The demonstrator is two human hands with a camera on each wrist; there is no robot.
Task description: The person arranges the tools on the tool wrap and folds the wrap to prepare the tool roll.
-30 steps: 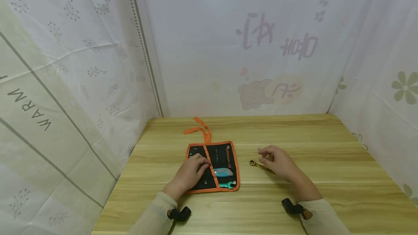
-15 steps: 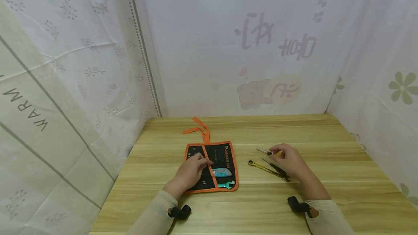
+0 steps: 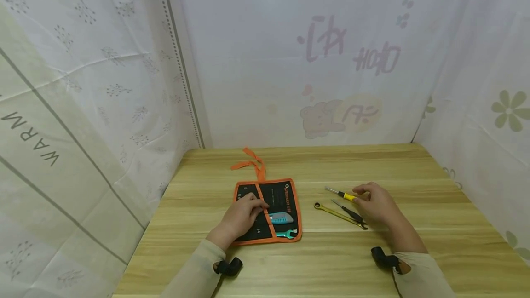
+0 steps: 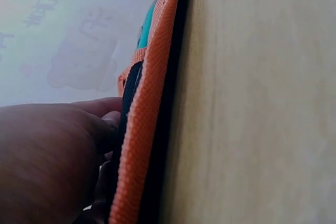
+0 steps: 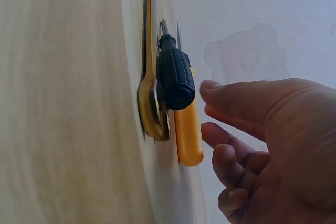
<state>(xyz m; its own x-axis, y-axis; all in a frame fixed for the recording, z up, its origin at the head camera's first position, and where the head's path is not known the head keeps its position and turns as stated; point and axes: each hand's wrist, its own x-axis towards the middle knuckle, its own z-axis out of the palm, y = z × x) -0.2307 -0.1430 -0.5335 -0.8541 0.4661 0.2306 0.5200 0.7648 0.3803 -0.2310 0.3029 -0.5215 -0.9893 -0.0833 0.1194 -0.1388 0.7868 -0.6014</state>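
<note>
A black tool pouch (image 3: 280, 197) with orange trim lies flat left of the table's middle, ties pointing away. My left hand (image 3: 244, 215) rests on its pocket side, fingers at the orange pocket edge; what lies under the palm is hidden. From the pockets stick a teal utility knife (image 3: 281, 218) and a green open-end wrench (image 3: 286, 234). To the right lie a yellow-handled screwdriver (image 3: 347, 196), a black-handled screwdriver (image 3: 352, 213) and a gold ratcheting combination wrench (image 3: 337, 214). My right hand (image 3: 374, 203) hovers at the yellow handle, thumb and fingers apart, holding nothing in the right wrist view.
The wooden table (image 3: 414, 224) extends to both sides and toward me. Patterned fabric walls (image 3: 265, 59) enclose its back and sides. Orange ties (image 3: 260, 169) trail from the pouch's far edge.
My right hand has moved right and drawn back from the yellow screwdriver, uncovering both screwdrivers and the gold wrench. My left hand stays on the pouch.
</note>
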